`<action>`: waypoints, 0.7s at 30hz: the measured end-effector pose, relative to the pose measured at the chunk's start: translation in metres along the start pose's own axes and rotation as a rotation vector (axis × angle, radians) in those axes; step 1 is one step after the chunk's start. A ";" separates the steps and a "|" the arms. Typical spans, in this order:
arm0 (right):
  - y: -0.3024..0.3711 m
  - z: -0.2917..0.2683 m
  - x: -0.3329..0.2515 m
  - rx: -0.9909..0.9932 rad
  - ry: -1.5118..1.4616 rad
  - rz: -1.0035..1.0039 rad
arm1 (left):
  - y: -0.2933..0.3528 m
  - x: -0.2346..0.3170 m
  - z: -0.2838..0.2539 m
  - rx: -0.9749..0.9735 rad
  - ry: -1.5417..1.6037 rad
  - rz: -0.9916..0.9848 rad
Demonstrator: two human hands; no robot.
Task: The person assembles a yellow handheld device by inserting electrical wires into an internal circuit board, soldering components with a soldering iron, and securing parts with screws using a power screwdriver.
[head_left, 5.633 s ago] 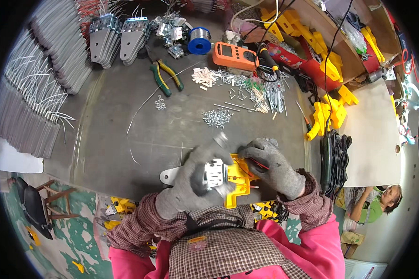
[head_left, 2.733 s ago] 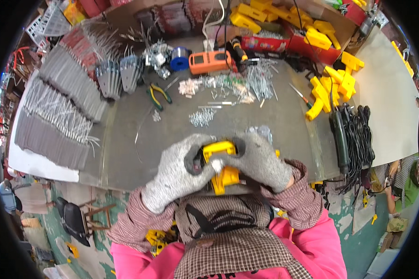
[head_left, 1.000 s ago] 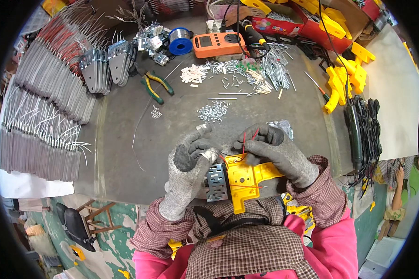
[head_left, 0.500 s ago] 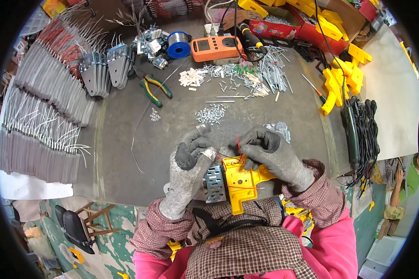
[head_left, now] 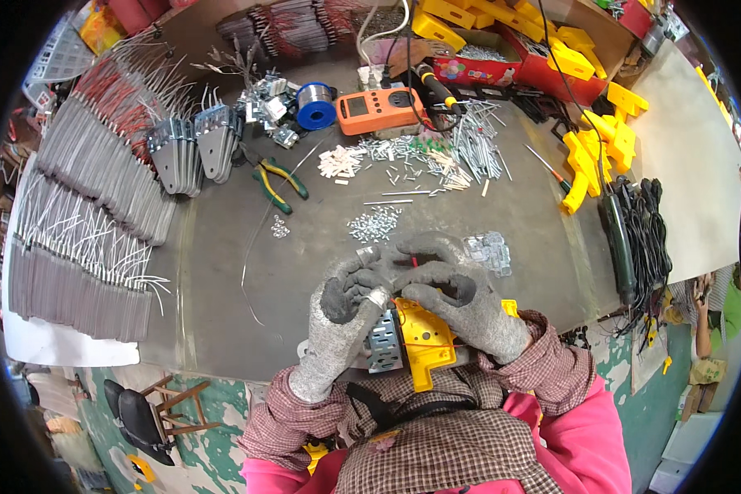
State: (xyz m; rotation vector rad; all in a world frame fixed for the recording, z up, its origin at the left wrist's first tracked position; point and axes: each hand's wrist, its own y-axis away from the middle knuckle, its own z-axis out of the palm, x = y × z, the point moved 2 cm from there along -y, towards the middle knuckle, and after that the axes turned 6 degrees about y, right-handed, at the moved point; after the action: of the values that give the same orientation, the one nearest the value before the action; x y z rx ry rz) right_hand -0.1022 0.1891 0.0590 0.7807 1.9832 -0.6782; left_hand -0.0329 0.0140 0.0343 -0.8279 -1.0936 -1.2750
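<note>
A yellow plastic housing half (head_left: 426, 339) lies open side up at the table's near edge. A perforated metal plate (head_left: 384, 342) joins its left side. Both my hands wear grey gloves. My left hand (head_left: 342, 317) is closed above the plate, its fingertips pinched together; what they hold is hidden. My right hand (head_left: 465, 305) reaches over the housing, fingers bent and pressed together near a short bit of red wire (head_left: 414, 262). The fingertips of both hands meet there. Fingers cover the housing's upper part.
Small screws (head_left: 375, 223) lie beyond my hands, and clear plastic pieces (head_left: 490, 251) right of them. Farther off are pliers (head_left: 276, 185), a solder spool (head_left: 315, 105) and an orange meter (head_left: 380, 109). Grey plates with wires (head_left: 82, 284) line the left; black cables (head_left: 646, 239) lie right.
My right hand has moved left until its fingers meet those of my left hand. The red wire that stood up between them is now mostly covered. The whole view has shifted slightly.
</note>
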 end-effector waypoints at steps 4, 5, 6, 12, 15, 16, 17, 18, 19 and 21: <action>-0.007 0.000 0.000 -0.003 0.207 -0.082 | 0.000 0.000 -0.002 0.021 0.011 0.006; -0.007 0.003 0.001 -0.007 0.203 -0.083 | 0.001 0.000 -0.002 0.019 -0.006 0.025; -0.007 0.006 0.003 -0.017 0.176 -0.071 | 0.001 0.000 -0.002 0.021 -0.008 0.024; -0.008 0.010 0.009 -0.039 0.219 -0.112 | 0.000 0.005 0.002 0.052 -0.067 0.092; -0.011 0.007 0.003 -0.055 0.205 -0.110 | 0.001 0.009 0.003 0.058 -0.150 0.094; -0.012 0.006 -0.001 -0.061 0.190 -0.113 | 0.002 0.007 0.002 0.046 -0.173 0.089; -0.013 0.005 -0.004 -0.061 0.183 -0.115 | 0.003 0.006 0.001 0.035 -0.196 0.084; -0.014 0.005 -0.007 -0.059 0.174 -0.127 | 0.002 0.004 0.001 0.036 -0.201 0.083; -0.015 0.005 -0.009 -0.057 0.165 -0.140 | 0.001 0.004 0.002 0.039 -0.211 0.130; -0.013 0.008 -0.004 -0.023 0.173 -0.147 | 0.000 0.004 0.002 0.041 -0.226 0.180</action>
State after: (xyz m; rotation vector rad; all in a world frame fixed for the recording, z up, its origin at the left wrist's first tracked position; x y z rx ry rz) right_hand -0.1056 0.1740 0.0603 0.7045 2.2187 -0.6914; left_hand -0.0336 0.0148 0.0388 -1.0340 -1.1905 -1.0234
